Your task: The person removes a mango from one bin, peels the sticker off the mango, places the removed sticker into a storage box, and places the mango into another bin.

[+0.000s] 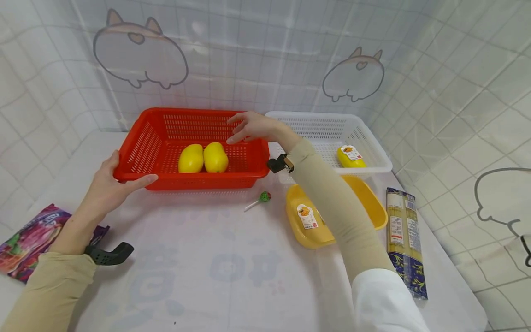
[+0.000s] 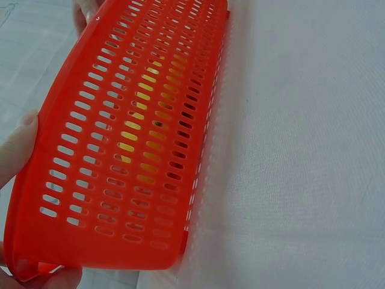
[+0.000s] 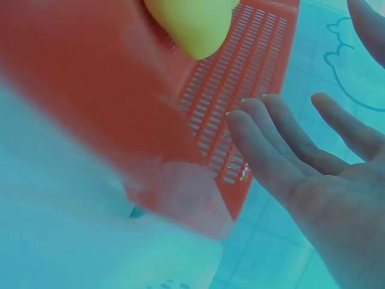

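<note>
On red bskt rim (image 1: pixel 207 177): L fingers (image 1: pixel 110 162)

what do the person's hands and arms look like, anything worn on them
The left hand and right hand are bare, without gloves. The beige left sleeve and beige right sleeve end near the wrists; farther up, the right arm shows a white sleeve. A curved black device dotted with small holes is worn at the left wrist, a black piece at the right.
</note>
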Demonstrator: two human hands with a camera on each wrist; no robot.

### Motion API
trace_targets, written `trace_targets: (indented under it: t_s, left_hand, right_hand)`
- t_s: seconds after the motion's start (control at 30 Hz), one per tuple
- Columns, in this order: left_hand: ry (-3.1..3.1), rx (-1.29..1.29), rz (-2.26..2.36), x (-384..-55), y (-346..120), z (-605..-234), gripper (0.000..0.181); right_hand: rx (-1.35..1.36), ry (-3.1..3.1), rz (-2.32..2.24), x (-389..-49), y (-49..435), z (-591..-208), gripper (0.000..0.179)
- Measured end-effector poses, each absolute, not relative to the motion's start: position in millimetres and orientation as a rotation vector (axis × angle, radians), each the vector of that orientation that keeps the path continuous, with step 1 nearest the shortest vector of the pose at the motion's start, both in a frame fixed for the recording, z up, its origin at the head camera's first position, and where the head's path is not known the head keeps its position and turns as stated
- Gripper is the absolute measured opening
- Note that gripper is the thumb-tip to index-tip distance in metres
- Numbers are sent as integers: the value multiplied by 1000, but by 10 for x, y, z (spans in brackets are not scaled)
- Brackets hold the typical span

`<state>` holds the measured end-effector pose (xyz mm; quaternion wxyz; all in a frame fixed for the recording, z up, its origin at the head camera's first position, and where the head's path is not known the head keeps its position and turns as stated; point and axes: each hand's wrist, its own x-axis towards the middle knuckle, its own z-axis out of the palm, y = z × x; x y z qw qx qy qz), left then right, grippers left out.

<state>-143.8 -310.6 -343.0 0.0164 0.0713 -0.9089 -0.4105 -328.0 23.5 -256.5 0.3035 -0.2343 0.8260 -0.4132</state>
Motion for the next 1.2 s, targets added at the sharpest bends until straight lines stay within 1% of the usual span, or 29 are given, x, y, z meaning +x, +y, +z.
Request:
trace_targets:
  t_s: [0.23,0.53,1.2]
  left_hand:
    - [-2820,230,-1269,-1455,-3082,-3420,118]
    - [-2813,224,-1276,-1461,-3069,-3432,118]
    - [-2829,236,-1261,-1438,-3105,-3424,116]
  right_hand:
    - [-684,2247,-1019,-3246,354,-2559,74]
    - [-751,2310,-950,-3173,508,-2575,72]
    - [-794,2335,-962,-3013,840,-2603,58]
